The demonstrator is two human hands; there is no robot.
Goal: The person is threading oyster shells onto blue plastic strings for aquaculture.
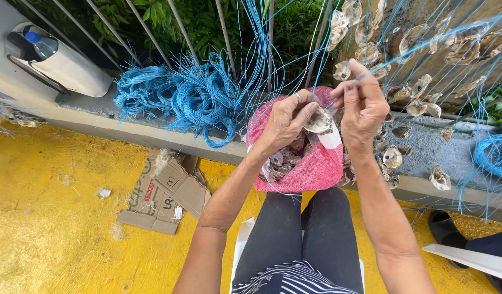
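Far left at approx 10 o'clock: water bottle (pixel 43 44) in a white holder on the ledge. Below it, flattened cardboard (pixel 164 193) on the yellow floor (pixel 49 234), approx 8 o'clock from my hands. Blue twine bundle (pixel 180 98) heaped on the ledge, 10 o'clock from my left hand.

My left hand (pixel 283 122) is closed round an oyster shell (pixel 319 121), thumb and fingers pinching its rim, right over the pink mesh bag (pixel 311 169) of shells on my knees. Shell's long axis runs approx 8 to 2 o'clock, broad face up.

My right hand (pixel 362 111) sits just beside, at 3 o'clock from the shell, fingertips pinched together on a blue strand (pixel 403 57) that runs off toward 2 o'clock. Strand end is nearly touching the shell's right edge; R hand is the nearer to that edge.

Further right: strung shells (pixel 420 92) hanging on lines, then someone's dark shoe (pixel 444 228) at 4 o'clock.
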